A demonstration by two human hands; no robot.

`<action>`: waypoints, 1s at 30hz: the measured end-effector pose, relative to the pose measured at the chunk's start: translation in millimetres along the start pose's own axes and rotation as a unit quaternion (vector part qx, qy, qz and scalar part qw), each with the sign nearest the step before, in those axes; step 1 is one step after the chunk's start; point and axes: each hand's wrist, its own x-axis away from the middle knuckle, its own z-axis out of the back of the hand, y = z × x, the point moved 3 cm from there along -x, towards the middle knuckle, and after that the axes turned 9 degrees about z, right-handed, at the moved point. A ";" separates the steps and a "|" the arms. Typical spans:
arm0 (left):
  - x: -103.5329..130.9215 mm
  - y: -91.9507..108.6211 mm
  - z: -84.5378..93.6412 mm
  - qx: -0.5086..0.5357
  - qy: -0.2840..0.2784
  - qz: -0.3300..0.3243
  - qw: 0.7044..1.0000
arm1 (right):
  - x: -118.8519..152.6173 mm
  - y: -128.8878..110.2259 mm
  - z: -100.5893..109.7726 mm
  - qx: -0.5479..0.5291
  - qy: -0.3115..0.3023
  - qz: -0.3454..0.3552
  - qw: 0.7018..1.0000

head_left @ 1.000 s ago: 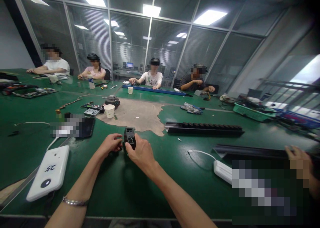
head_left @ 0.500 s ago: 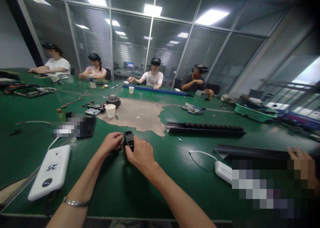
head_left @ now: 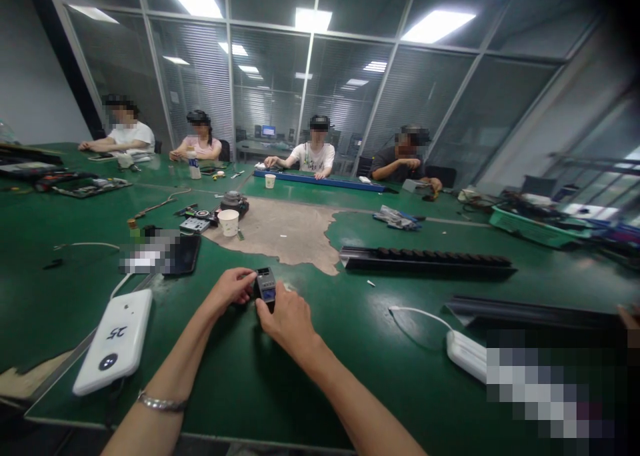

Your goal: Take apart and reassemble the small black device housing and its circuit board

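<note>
A small dark grey device with slots on top and a bluish face [head_left: 267, 286] stands over the green table [head_left: 345, 349], in front of me. My right hand [head_left: 290, 313] grips its right side, with thumb and fingers around the lower part. At its left edge is my left hand [head_left: 234, 288], with bent fingers pressed together and the fingertips touching the device. A metal bracelet [head_left: 163, 403] circles my left wrist.
A white numbered device [head_left: 114, 343] lies left, beside a black tablet [head_left: 184, 255]. Paper cup [head_left: 229, 223] stands beyond my hands. Black rails [head_left: 425, 263] and a white power bank [head_left: 465, 356] lie right. Several people sit across the table; another person's hand [head_left: 631, 319] shows at far right.
The view has shifted, so the scene sits further right. The device's bluish face now shows, and my left fingers have come against its edge. The other person's hand has moved mostly out of view.
</note>
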 end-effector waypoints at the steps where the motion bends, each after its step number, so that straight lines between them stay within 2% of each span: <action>1: 0.6 0.0 -0.2 0.007 -0.007 0.002 1.000 | -0.3 0.4 -2.5 -0.005 0.004 -0.002 1.000; 6: 0.3 -1.1 -0.4 0.051 -0.020 0.024 0.998 | -2.9 0.9 -2.0 -0.035 0.028 -0.002 0.999; 11: 0.1 -0.4 -0.8 0.063 -0.011 0.053 0.997 | -8.3 5.2 19.3 -0.061 0.072 0.004 0.995; 15: -0.2 -1.6 -1.2 0.055 -0.019 0.049 0.997 | -9.5 21.7 30.5 -0.044 0.091 -0.012 0.995; 20: -4.8 -7.3 -1.0 0.046 -0.024 0.044 0.998 | 0.9 45.4 18.1 0.013 0.043 -0.043 0.998; 24: -5.8 -8.7 -2.2 0.027 -0.027 0.052 0.998 | 10.7 55.0 6.4 0.037 0.012 -0.066 0.997; 30: -4.6 -6.7 -3.0 -0.004 -0.017 0.047 0.999 | 13.7 52.1 10.6 0.018 0.036 -0.052 0.998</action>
